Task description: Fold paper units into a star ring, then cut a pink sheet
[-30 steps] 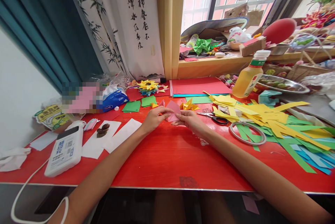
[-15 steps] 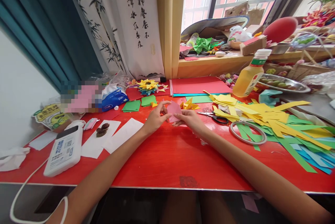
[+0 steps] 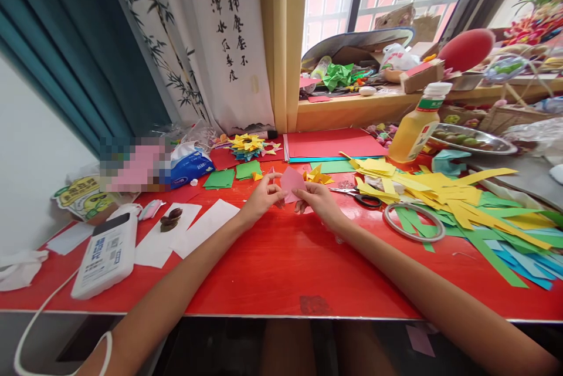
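A small pink piece of paper (image 3: pixel 292 183) is held up between my two hands over the red table. My left hand (image 3: pixel 266 195) pinches its left edge. The thumb and fingers of my right hand (image 3: pixel 317 199) grip its lower right side. Its top comes to a point; whether it is folded I cannot tell. Just behind my right hand lie folded yellow paper pieces (image 3: pixel 318 175). Beyond my left hand are green paper squares (image 3: pixel 248 169) and a ring of folded yellow and blue paper points (image 3: pixel 247 146).
Black-handled scissors (image 3: pixel 368 201), a roll of tape (image 3: pixel 414 222) and heaped yellow paper strips (image 3: pixel 444 194) lie right of my hands. A juice bottle (image 3: pixel 417 126) stands behind them. To the left are white paper sheets (image 3: pixel 206 229), a white device (image 3: pixel 108 256) and a blue tissue pack (image 3: pixel 191 168).
My fingers have shifted slightly on the pink paper, and its pointed top shows more clearly. The whole view has moved a little.
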`<action>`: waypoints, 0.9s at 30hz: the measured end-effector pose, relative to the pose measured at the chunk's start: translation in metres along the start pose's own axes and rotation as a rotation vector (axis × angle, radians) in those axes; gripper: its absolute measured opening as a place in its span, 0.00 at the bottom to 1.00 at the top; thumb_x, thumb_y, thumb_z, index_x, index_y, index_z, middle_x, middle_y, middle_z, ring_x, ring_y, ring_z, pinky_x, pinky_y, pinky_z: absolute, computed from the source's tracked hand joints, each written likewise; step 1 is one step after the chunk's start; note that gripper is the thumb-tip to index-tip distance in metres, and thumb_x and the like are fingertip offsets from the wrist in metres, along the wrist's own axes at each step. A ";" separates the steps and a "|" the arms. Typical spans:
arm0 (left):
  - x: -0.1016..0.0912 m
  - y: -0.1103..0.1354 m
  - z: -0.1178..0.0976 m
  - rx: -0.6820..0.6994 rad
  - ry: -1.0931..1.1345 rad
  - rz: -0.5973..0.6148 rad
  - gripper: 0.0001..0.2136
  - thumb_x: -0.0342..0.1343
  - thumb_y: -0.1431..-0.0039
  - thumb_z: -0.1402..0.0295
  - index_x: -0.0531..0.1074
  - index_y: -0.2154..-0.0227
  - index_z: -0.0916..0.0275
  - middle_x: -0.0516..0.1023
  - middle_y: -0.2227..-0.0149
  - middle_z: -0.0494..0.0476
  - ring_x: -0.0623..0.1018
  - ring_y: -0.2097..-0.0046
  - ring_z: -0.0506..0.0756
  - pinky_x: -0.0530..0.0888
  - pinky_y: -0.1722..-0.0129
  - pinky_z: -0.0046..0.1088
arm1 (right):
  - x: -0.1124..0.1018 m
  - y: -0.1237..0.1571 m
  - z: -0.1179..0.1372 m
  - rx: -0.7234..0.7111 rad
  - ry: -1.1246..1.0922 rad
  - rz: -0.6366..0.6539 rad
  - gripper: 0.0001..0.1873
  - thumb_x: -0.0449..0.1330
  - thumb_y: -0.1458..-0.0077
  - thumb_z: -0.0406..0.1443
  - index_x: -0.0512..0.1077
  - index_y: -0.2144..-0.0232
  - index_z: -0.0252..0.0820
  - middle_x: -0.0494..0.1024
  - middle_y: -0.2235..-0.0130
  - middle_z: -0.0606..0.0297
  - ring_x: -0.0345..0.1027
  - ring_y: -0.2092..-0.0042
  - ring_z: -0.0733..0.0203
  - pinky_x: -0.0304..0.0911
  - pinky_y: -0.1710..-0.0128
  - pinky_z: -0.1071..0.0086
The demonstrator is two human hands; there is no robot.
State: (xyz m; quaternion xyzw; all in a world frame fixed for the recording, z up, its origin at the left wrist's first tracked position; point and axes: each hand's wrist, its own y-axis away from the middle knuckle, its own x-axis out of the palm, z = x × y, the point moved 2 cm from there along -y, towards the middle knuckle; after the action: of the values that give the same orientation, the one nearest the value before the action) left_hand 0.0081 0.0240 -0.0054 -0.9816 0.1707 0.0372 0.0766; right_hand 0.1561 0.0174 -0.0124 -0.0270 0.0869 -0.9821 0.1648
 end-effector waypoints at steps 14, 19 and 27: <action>0.005 0.000 0.007 0.032 -0.050 0.008 0.20 0.54 0.51 0.67 0.57 0.56 0.64 0.65 0.72 0.48 0.71 0.71 0.47 0.67 0.66 0.27 | -0.003 0.000 -0.005 -0.018 0.080 -0.049 0.16 0.54 0.51 0.46 0.65 0.76 0.38 0.67 0.85 0.71 0.62 0.82 0.69 0.55 0.80 0.76; 0.001 -0.001 0.008 0.054 -0.071 -0.016 0.11 0.51 0.48 0.61 0.65 0.68 0.65 0.68 0.73 0.50 0.70 0.71 0.48 0.67 0.67 0.26 | 0.000 -0.002 -0.009 0.044 0.002 0.074 0.15 0.56 0.53 0.45 0.63 0.77 0.38 0.70 0.83 0.69 0.63 0.82 0.69 0.56 0.81 0.75; -0.006 -0.001 0.006 0.036 -0.135 -0.101 0.14 0.54 0.52 0.57 0.71 0.73 0.66 0.70 0.77 0.51 0.71 0.73 0.50 0.69 0.70 0.26 | 0.002 -0.004 -0.017 0.051 -0.025 0.066 0.15 0.52 0.49 0.47 0.64 0.74 0.40 0.71 0.80 0.68 0.65 0.79 0.65 0.61 0.77 0.71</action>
State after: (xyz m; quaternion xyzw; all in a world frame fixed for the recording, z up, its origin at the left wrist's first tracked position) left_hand 0.0029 0.0280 -0.0104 -0.9827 0.1159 0.0964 0.1073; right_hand 0.1515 0.0231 -0.0281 -0.0321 0.0605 -0.9776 0.1990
